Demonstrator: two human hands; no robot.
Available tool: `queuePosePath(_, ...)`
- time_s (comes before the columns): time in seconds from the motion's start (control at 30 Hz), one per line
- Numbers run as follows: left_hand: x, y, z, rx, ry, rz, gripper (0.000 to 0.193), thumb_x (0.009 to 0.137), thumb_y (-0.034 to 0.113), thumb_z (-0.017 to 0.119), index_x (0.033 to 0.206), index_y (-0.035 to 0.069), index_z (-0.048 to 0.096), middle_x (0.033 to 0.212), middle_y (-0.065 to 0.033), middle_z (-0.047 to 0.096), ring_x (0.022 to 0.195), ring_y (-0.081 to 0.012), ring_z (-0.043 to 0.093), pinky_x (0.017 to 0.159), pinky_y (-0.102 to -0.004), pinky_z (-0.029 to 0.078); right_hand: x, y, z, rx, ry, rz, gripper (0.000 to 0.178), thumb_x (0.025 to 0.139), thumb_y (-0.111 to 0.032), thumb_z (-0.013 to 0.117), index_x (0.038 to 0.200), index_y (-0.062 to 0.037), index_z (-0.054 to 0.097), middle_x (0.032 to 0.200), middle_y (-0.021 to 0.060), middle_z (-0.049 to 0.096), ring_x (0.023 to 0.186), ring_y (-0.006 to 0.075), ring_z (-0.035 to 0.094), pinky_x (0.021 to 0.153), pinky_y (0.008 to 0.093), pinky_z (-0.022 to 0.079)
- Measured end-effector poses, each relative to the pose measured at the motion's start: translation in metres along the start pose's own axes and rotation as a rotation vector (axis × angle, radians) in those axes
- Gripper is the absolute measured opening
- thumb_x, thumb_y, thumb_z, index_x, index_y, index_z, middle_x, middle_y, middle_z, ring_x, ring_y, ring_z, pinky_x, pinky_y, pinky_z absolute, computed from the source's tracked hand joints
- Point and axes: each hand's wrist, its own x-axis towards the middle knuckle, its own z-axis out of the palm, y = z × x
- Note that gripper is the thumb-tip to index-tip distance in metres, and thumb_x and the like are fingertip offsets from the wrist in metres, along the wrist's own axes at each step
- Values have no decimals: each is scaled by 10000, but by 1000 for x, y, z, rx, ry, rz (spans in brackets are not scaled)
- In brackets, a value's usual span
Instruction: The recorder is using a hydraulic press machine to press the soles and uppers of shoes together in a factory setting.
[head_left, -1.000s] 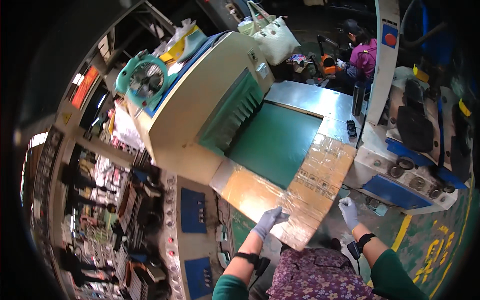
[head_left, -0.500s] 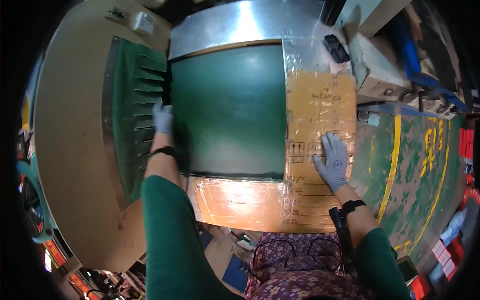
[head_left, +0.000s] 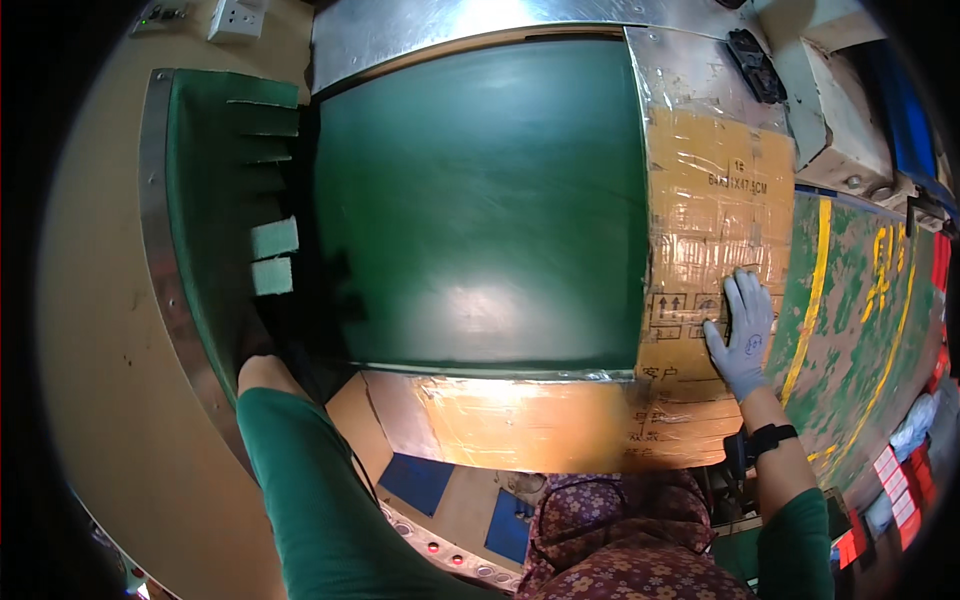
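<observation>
Head view is taken up along its left side by the broad beige housing of a machine [head_left: 90, 300], its flat face curving with the lens. Next in size, a smooth, flat, dark-green belt surface [head_left: 480, 210] fills the middle, bare and glossy. Brown cardboard sheeting covered in shiny clear tape [head_left: 700, 225] borders that surface along its right and near sides, dark printing on its face. Beyond the right border lies a worn green floor with yellow painted lines [head_left: 850, 340]; across the far side runs a bright silver metal plate [head_left: 480, 14].

A green fabric curtain cut into strips [head_left: 205, 190] hangs on the housing, left of the belt, over a dark opening; two of its strips catch the light. The person's green-sleeved left arm [head_left: 300, 480] reaches in at the near end of this curtain, and the left hand is hidden there, so one cannot tell how its fingers stand or whether they grip anything. At the lower edge shows a purple floral garment [head_left: 620, 540].

The right hand in a pale grey glove [head_left: 742, 335] rests palm down on the right cardboard border, fingers extended and thumb spread away, pinching nothing. Smaller still are a black strapped wrist device [head_left: 765, 442], a black oblong object [head_left: 757, 65] at the far right corner and a white wall socket [head_left: 237, 18]
</observation>
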Motion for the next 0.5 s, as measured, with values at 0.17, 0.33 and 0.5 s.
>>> queuePosePath(0.17,27,5,21,73,-31,32,393,989,314,486,1242,51,632,1256,-117,625,1121,-241,571,940,-373,472,4,0,1,-53,-22,-25,696,768,-283,657,1386,-30,462,1438,206,445,1358,422,375,1138,538,242)
queuePosePath(0.33,47,21,25,143,-46,73,421,994,340,478,1264,50,622,1272,-114,619,1135,-239,560,950,-372,466,7,0,-1,-71,-54,12,703,758,-288,662,1382,-35,460,1430,213,443,1353,425,376,1132,550,244)
queuePosePath(0.5,48,20,43,206,-85,101,450,1000,365,470,1286,50,612,1288,-111,613,1149,-236,549,959,-371,460,1,-5,-1,-94,-49,12,707,766,-311,664,1384,-41,452,1434,212,435,1355,419,371,1127,556,244)
